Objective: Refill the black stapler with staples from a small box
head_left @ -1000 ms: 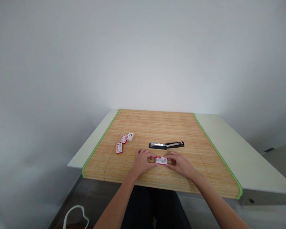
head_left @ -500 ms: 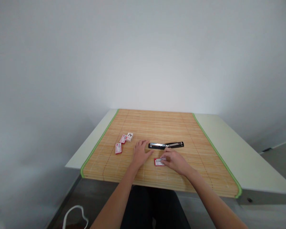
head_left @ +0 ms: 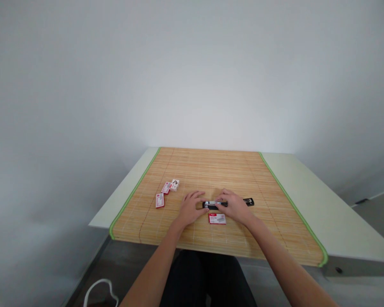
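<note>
right hand (head_left: 232,206) on black stapler (head_left: 212,207) | left hand (head_left: 190,209) at its end | red-white box (head_left: 217,218) just beside

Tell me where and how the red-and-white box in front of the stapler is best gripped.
Probably by its short left and right ends, from above: the red-and-white box lies flat, long side crosswise, and the stapler sits close behind its far edge, crowding a front-to-back pinch.

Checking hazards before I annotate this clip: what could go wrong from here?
1. Pinch: the right hand covers the middle of the opened-out stapler, and the left hand is at its left end; fingers might get caught if it folds.
2. Bump: the red-and-white box lies just on the near side of the stapler, so a sliding stapler or hand could knock it.
</note>
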Demonstrator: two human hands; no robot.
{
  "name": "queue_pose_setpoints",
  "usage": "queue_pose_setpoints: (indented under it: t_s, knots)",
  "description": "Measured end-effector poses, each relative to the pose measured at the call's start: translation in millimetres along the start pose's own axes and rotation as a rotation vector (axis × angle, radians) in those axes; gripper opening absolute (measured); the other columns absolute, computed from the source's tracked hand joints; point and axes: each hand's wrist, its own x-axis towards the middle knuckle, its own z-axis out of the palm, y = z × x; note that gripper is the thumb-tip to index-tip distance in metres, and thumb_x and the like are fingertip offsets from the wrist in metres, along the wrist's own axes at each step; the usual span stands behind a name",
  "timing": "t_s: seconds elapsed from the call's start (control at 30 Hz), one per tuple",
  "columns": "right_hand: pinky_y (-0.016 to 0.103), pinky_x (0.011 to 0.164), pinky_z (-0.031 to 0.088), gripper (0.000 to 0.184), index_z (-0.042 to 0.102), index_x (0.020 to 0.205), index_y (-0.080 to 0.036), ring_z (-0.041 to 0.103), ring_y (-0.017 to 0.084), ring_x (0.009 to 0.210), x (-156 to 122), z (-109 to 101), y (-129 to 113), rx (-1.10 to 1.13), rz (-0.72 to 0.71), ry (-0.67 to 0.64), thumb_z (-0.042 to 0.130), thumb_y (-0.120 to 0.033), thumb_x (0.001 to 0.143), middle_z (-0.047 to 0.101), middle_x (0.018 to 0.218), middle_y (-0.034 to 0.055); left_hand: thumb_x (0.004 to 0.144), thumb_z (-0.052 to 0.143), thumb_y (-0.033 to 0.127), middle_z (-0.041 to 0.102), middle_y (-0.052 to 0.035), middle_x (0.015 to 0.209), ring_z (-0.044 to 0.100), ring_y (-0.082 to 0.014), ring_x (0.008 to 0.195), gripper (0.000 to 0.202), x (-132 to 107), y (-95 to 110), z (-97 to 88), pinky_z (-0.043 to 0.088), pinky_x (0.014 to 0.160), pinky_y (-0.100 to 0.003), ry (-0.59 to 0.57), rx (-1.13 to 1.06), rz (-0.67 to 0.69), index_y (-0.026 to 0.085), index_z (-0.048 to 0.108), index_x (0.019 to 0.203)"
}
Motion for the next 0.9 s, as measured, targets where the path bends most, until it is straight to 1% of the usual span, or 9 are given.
queue_pose_setpoints:
  t_s: [0.23, 0.37, 0.47, 0.57, 0.67, 0.83, 0.9]
  knots:
    - [0.028, 0.081, 0.048, 0.009, 0.075, 0.096, -0.023, 0.062, 0.018, 0.089, 2.7, 2.7, -0.4, -0.004, 0.026, -0.03, 0.069, -0.028, 0.092, 0.064, 0.097, 0.0034, 0.083, 0.077, 0.047, 0.057, 0.0037, 0.148, 0.04, -0.0263, 0.142, 0.035, -0.5, 2.9, 0.0, 0.027, 0.119, -0.049, -0.012, 0.002, -0.017, 0.039, 0.074, 0.117]
    - [0.028, 0.079, 0.047, 0.009, 0.075, 0.095, -0.023, 0.062, 0.017, 0.088, 6.4, 2.7, -1.7, -0.007, 0.006, -0.065, 0.069, -0.028, 0.092, 0.064, 0.097, 0.0028, 0.083, 0.078, 0.046, 0.059, 0.0043, 0.146, 0.041, -0.0259, 0.142, 0.033, -0.4, 0.4, 2.0, 0.027, 0.119, -0.048, 0.005, 0.004, -0.009, 0.039, 0.074, 0.115]
    - [0.027, 0.079, 0.046, 0.01, 0.074, 0.098, -0.023, 0.062, 0.018, 0.089, 6.1, 0.9, 1.0, -0.031, 0.007, -0.058, 0.071, -0.029, 0.091, 0.064, 0.098, 0.0029, 0.083, 0.078, 0.046, 0.06, 0.0045, 0.144, 0.041, -0.0252, 0.141, 0.033, -0.6, -1.9, 3.9, 0.027, 0.119, -0.048, 0.019, -0.006, 0.003, 0.039, 0.074, 0.115]
    - [0.029, 0.082, 0.047, 0.01, 0.076, 0.096, -0.024, 0.061, 0.019, 0.092, 2.0, -3.6, 7.5, -0.064, 0.008, -0.051, 0.072, -0.031, 0.09, 0.064, 0.097, 0.0036, 0.082, 0.079, 0.046, 0.06, 0.0042, 0.144, 0.041, -0.0249, 0.141, 0.034, -0.6, -2.8, 4.6, 0.027, 0.12, -0.047, 0.016, -0.014, 0.001, 0.039, 0.074, 0.115]
    - [0.031, 0.087, 0.047, 0.009, 0.079, 0.095, -0.026, 0.06, 0.02, 0.096, -2.4, -5.3, 11.8, -0.088, -0.023, -0.081, 0.073, -0.031, 0.089, 0.063, 0.097, 0.0043, 0.082, 0.079, 0.045, 0.06, 0.0045, 0.144, 0.042, -0.0248, 0.142, 0.034, -0.4, -2.3, 4.3, 0.027, 0.12, -0.047, 0.012, -0.018, -0.003, 0.038, 0.074, 0.115]
    - [0.033, 0.086, 0.046, 0.016, 0.079, 0.104, -0.028, 0.059, 0.022, 0.097, -1.1, 5.0, 1.5, -0.11, -0.042, -0.081, 0.073, -0.031, 0.09, 0.063, 0.099, 0.005, 0.082, 0.079, 0.045, 0.06, 0.003, 0.145, 0.042, -0.026, 0.142, 0.034, -0.4, -1.8, 3.5, 0.028, 0.12, -0.048, 0.008, -0.027, -0.007, 0.037, 0.075, 0.115]
    - [0.034, 0.087, 0.046, 0.017, 0.079, 0.105, -0.028, 0.059, 0.023, 0.098, 0.6, 4.3, -2.5, -0.116, -0.049, -0.085, 0.073, -0.033, 0.09, 0.064, 0.099, 0.0057, 0.082, 0.08, 0.045, 0.06, 0.003, 0.145, 0.042, -0.0261, 0.142, 0.034, -0.5, -2.3, 3.7, 0.029, 0.12, -0.048, 0.015, -0.035, -0.003, 0.037, 0.075, 0.115]
